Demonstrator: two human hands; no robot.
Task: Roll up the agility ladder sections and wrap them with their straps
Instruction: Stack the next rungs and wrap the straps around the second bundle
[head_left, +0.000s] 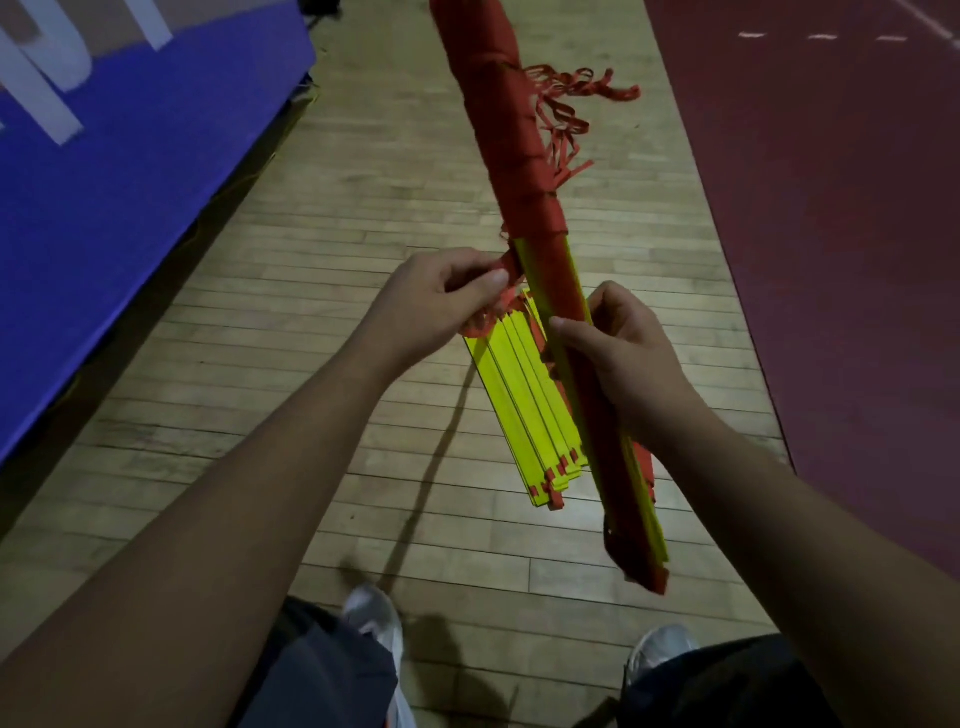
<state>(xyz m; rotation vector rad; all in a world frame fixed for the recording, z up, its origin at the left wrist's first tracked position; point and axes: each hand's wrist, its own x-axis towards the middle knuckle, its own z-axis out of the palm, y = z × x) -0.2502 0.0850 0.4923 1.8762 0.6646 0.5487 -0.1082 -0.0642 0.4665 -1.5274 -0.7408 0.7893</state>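
A pale wooden plank floor (322, 218) is running from six toward twelve o'clock, a blue padded mat (130, 182) with white lettering (47, 78) is lying at ten o'clock, and a dark red floor strip (831, 234) with white dashes (823, 37) is spreading at two o'clock.

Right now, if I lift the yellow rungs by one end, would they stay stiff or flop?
Probably stiff: the yellow rungs run straight with their lower ends unsupported. They may fan apart: those ends already splay. The loose red strap looks floppy, hanging in tangled loops.
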